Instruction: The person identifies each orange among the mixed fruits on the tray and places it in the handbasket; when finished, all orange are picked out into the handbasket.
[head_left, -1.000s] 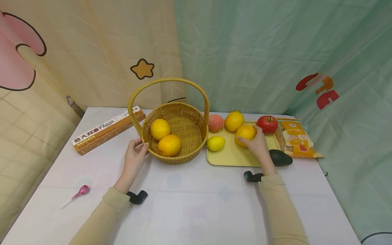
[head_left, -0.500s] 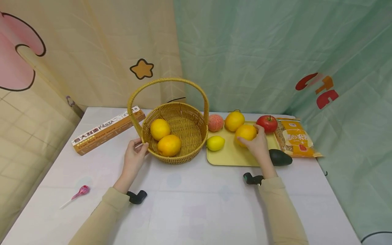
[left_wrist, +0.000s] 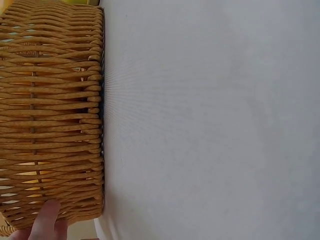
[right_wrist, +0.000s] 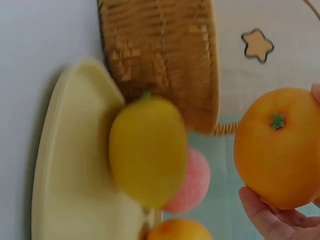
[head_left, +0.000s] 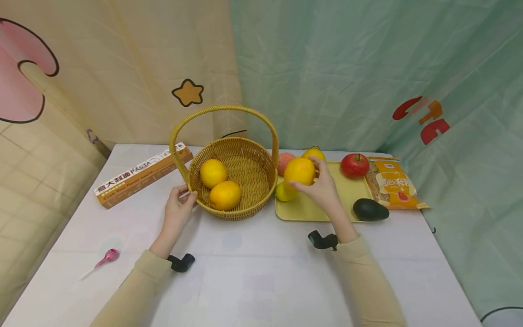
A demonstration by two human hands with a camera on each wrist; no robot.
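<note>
My right hand (head_left: 326, 190) holds an orange (head_left: 299, 173) between thumb and fingers, raised above the left part of a yellow tray (head_left: 312, 211). In the right wrist view this orange (right_wrist: 282, 155) shows its green stem mark, with fingertips under and beside it. A wicker basket (head_left: 253, 175) with a tall hoop handle stands left of the tray; two oranges (head_left: 225, 195) lie in its left side. My left hand (head_left: 176, 213) pinches the basket's left rim, thumb on top; a finger (left_wrist: 47, 217) lies against the weave in the left wrist view.
On or by the tray are a lemon (head_left: 283, 193), a pink round fruit (head_left: 284, 161), another orange (head_left: 314, 153), a red apple (head_left: 355, 165) and an avocado (head_left: 370, 210). An orange snack bag (head_left: 396, 184) lies at right. A pasta box (head_left: 143, 175) and a lollipop (head_left: 110, 255) lie at left.
My right hand has lifted the orange off the tray and carried it left toward the basket, partly covering the lemon and pink fruit. My left hand stays on the basket rim.
</note>
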